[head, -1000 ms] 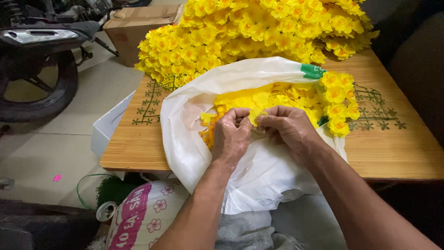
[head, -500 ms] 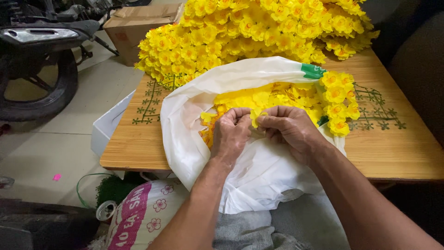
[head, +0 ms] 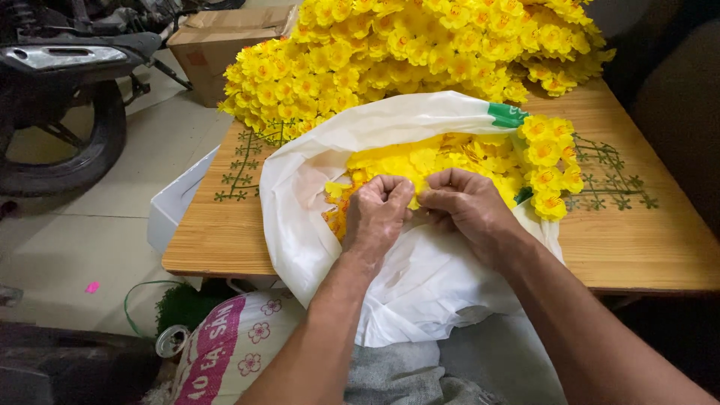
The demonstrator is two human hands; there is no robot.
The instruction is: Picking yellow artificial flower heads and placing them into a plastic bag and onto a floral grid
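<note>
At frame centre I see my left hand (head: 379, 210) and right hand (head: 465, 206) curled shut, pinching small yellow artificial blossoms (head: 420, 161) inside the white plastic bag (head: 300, 202) on the wooden table (head: 217, 240); probably light, soft, crushable, best pinched at their bases.

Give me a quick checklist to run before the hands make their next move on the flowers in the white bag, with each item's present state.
1. Both hands on the work: left hand and right hand meet fingertip to fingertip over the yellow flowers. Ok.
2. What the fingers pinch: hidden behind curled fingers. Cannot tell.
3. White plastic bag open: mouth spread wide, flowers exposed. Ok.
4. Bag supported: it drapes over the near edge of the wooden table toward the lap; part hangs unsupported. Not ok.
5. Flower pile on the table behind the bag: heaped, reaching the left edge. Cannot tell if stable.
</note>
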